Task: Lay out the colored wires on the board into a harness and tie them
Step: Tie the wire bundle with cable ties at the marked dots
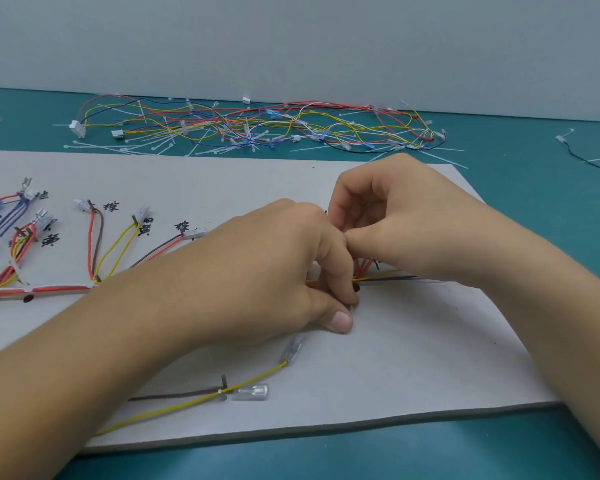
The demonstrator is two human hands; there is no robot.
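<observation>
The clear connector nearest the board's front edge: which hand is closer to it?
Left. The left hand is just beyond the clear connector; the right hand sits farther back and to its right. Both pinch the wire bundle.

Two hands meet over the wires (pixel 59 289) at the middle of the board (pixel 430 341).
The left hand (pixel 291 268) curls round the bundle, its thumb down on the board. The right hand (pixel 395 230), fingers curled tight, pinches the red strands that rise from the bundle, touching the left knuckles. Nearer the person lie a yellow wire (pixel 250 377) and a brown wire (pixel 174 395), crossing. Behind the board, a loose pile (pixel 257 129) of wires and white ties lies on the teal table (pixel 551 168).
</observation>
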